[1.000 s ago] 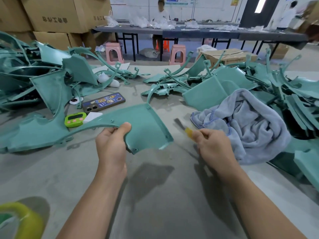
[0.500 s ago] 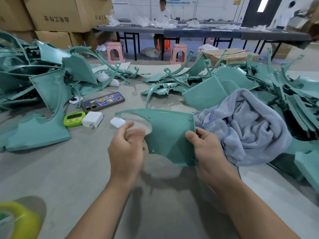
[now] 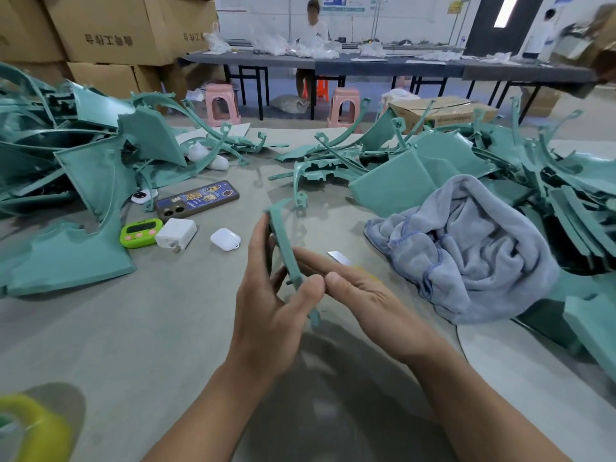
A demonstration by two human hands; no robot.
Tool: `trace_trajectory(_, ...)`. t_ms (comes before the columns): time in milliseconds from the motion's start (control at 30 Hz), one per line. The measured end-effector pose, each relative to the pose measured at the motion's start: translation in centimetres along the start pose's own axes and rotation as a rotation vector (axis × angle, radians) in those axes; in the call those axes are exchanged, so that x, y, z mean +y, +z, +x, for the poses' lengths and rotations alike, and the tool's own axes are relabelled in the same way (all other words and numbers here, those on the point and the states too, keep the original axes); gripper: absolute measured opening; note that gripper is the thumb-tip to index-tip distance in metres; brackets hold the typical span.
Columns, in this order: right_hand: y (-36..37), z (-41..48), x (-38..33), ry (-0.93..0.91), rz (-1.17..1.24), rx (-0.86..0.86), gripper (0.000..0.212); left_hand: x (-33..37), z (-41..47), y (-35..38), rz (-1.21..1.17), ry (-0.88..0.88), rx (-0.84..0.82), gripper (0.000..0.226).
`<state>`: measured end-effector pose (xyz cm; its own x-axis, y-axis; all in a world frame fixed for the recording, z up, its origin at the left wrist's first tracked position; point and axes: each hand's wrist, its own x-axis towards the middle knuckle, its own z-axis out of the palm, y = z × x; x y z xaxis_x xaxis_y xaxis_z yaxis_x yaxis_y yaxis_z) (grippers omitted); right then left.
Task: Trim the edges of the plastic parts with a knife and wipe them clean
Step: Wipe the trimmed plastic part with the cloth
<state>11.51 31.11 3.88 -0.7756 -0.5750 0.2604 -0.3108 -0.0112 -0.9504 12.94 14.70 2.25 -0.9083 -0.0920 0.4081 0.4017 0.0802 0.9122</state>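
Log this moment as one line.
left hand: grips narrow teal plastic part edge-on | right hand: fingers against part, grip unclear | silver knife blade: showing beyond right fingers | grey-blue cloth: crumpled on table

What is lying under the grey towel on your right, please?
The towel lies partly on the table, partly on teal plastic parts poking out at its right; anything else below its folds is hidden.

Phone (image 3: 197, 200) lying at 10 o'clock | green timer (image 3: 141, 233), white charger (image 3: 176, 233), earbud case (image 3: 225, 239) sitting at 9 | pink stools (image 3: 222, 105) standing at 12
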Motion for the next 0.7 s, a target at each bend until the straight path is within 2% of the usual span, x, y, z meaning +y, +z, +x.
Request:
trace_trajectory(67,-0.1,0.1,-0.4,0.033,-0.075,-0.053,0.042,0.2,0.0,0.2,0.131,-0.007,0.148,0.081)
trace_trajectory(133,0.2,0.3,-0.4,0.092,-0.180,0.029,0.038,0.3,0.1,0.2,0.246,-0.023,0.311,0.076)
trace_trajectory(233,-0.3,0.6,0.2,0.219,-0.515,0.528,0.037,0.6,0.5,-0.3,0.332,-0.051,0.510,0.074)
trace_trajectory(300,-2.0,0.9,0.0,0.276,-0.855,0.650,0.044,0.9,0.8,-0.9,0.325,0.013,0.575,0.075)
trace_trajectory(367,-5.1,1.4,0.2,0.368,-1.110,0.626,0.051,1.0,1.0,-1.3,0.339,0.090,0.582,0.076)
trace_trajectory(433,-8.1,1.8,0.6,0.534,-1.317,0.508,0.057,0.5,1.1,-0.9,0.350,0.102,0.526,0.072)
trace_trajectory(500,-9.9,1.8,1.4,0.646,-1.433,0.397,0.043,-0.2,1.2,-0.4,0.297,0.044,0.465,0.063)
trace_trajectory(600,-10.9,2.1,1.9,0.638,-1.478,0.341,0.016,-1.2,2.1,-0.2,0.180,-0.086,0.365,0.049)
trace_trajectory(700,-10.8,2.5,1.1,0.584,-1.332,0.468,0.012,-2.0,3.4,-0.6,0.006,-0.247,0.292,0.046)
